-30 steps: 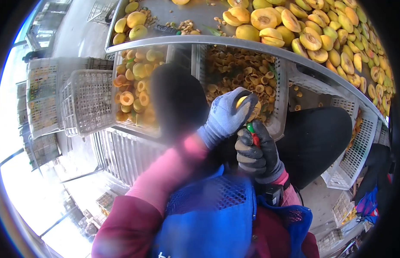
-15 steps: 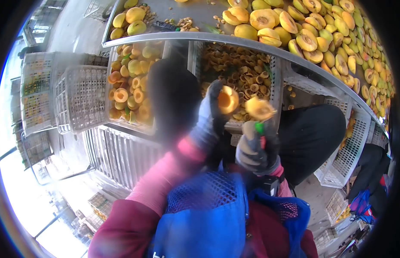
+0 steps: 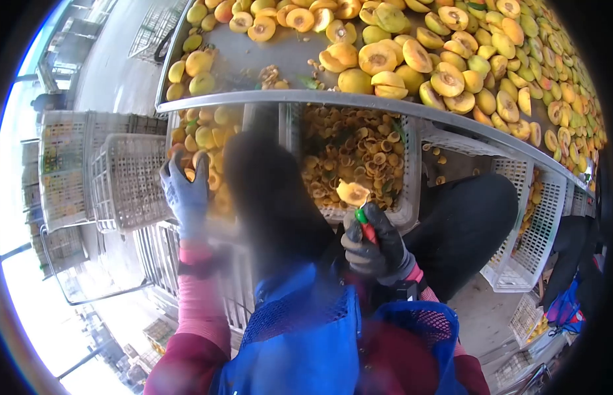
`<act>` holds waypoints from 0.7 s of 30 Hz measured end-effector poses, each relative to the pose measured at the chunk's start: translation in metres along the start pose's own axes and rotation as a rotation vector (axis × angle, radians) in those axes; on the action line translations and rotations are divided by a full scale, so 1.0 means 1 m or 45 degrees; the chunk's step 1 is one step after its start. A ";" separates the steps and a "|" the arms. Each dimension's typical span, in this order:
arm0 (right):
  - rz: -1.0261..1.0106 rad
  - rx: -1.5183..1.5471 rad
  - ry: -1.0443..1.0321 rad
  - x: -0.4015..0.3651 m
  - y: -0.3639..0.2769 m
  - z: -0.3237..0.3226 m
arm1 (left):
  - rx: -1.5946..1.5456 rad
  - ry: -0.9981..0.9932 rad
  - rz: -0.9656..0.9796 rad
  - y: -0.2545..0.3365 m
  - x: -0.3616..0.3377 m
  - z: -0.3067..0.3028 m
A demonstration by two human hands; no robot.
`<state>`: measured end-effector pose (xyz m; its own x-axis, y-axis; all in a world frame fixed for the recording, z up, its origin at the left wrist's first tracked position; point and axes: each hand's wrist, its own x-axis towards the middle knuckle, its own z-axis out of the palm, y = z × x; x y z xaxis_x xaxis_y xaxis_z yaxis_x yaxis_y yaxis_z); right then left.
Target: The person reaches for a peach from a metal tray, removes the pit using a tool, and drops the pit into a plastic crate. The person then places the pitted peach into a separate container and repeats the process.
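Hovering at the fruit crate (image 3: 222, 216), the left hand (image 3: 186, 189) spreads its grip, probably setting fruit down; any hold is unclear. The right hand (image 3: 379, 247) clasps a green-and-red tool (image 3: 367, 227), fruit piece (image 3: 353, 193) at its tip; shedding that likely calls for tilting.

One tool (image 3: 366, 227); one fruit piece (image 3: 352, 193) on it; fruit halves (image 3: 447, 79) uncountable.

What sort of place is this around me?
Likely a fruit-processing work area: halved yellow fruit heaped on a silver metal table, pale perforated plastic crates nearby, and curved yellow-brown scraps in one of them.
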<state>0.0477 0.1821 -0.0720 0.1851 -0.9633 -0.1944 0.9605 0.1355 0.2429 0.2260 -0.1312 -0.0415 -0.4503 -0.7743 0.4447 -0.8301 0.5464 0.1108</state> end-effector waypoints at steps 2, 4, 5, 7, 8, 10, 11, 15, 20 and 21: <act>-0.014 -0.087 0.039 0.005 -0.002 -0.003 | -0.423 0.041 0.105 0.085 0.012 -0.023; -0.107 -0.065 0.306 0.011 -0.005 -0.016 | -0.505 -0.206 0.279 0.156 0.023 -0.027; -0.181 -0.073 0.408 0.013 -0.003 -0.014 | -0.522 -0.297 0.249 0.184 0.027 -0.015; -0.280 -0.357 0.391 0.012 -0.006 -0.009 | -0.448 -0.331 0.473 0.222 0.039 0.020; -0.256 -0.285 0.444 0.011 -0.007 -0.014 | -0.399 -0.157 0.666 0.233 0.042 0.052; -0.229 -0.168 0.494 0.011 -0.016 -0.023 | -0.224 -0.564 0.706 0.257 0.063 0.070; -0.217 -0.116 0.489 0.013 -0.021 -0.026 | -0.163 -0.742 0.715 0.266 0.077 0.073; -0.352 -0.522 0.660 0.018 -0.025 -0.038 | 0.004 -0.955 0.841 0.261 0.103 0.084; -0.572 -0.771 0.765 0.009 -0.021 -0.012 | -0.442 -0.653 0.672 0.218 0.100 0.087; -0.608 -0.772 0.755 0.007 -0.023 0.000 | -1.066 -0.862 0.432 0.217 0.086 0.074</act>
<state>0.0267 0.1726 -0.0788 -0.3368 -0.6974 -0.6326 0.8748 0.0168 -0.4842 -0.0171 -0.1031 -0.0448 -0.9074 -0.4198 0.0202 -0.2638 0.6063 0.7502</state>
